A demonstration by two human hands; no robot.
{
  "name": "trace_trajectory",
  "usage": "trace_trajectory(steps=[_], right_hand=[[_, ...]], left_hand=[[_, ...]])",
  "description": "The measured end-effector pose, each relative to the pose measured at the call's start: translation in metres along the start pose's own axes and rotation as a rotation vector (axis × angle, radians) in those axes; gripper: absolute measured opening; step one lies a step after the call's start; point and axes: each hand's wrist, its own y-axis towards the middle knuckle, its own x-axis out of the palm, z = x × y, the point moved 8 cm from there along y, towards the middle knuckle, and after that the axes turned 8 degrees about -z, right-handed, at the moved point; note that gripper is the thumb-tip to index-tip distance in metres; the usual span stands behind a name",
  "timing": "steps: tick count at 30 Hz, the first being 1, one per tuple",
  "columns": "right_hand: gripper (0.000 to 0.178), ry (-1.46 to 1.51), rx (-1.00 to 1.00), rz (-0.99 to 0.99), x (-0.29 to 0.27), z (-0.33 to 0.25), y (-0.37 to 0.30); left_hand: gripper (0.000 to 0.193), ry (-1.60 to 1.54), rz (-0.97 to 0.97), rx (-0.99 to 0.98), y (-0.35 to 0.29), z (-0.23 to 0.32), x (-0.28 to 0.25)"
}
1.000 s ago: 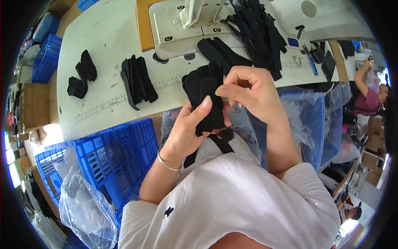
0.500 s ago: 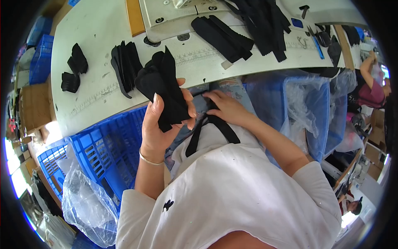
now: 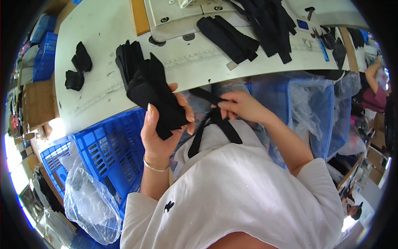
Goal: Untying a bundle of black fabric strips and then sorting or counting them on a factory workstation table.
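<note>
My left hand [image 3: 155, 143] grips a bundle of black fabric pieces [image 3: 154, 93], thumb on the near side and fingers curled round the far side. The bundle is held over the table's front edge, its top overlapping a stack of black fabric pieces [image 3: 128, 58] on the table. Over my lap, my right hand [image 3: 248, 107] is closed on a black fabric strip [image 3: 206, 96], which stretches left toward the bundle. Below that hand, two black straps [image 3: 229, 132] lie over my white shirt.
The white table [image 3: 99, 25] bears a sewing machine bed [image 3: 182, 18], folded black pieces [image 3: 228, 41], a black strip pile [image 3: 269, 29], small black pieces [image 3: 82, 58] and blue-handled snips [image 3: 323, 47]. Blue crates [image 3: 110, 145] stand left, a plastic-lined blue bin [image 3: 271, 99] right. Another person [image 3: 371, 89] sits far right.
My right hand has lifted from my lap and now pinches a black strip. The left hand's bundle has tilted left and lowered, covering part of the stack behind it.
</note>
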Motion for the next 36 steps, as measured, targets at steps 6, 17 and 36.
trace_trajectory(steps=[6,17,36], right_hand=[[0.015,0.39,-0.343,0.204,-0.018,-0.043,-0.084],[0.027,-0.137,-0.664,0.753,-0.055,-0.066,-0.128],[0.02,-0.404,-0.735,1.618,-0.147,-0.053,-0.223]], left_hand=[[0.064,0.039,0.067,-0.017,0.01,-0.011,-0.003],[0.059,0.021,0.024,-0.123,0.015,-0.039,0.017],[0.072,0.084,-0.019,-0.181,0.027,-0.047,0.031]])
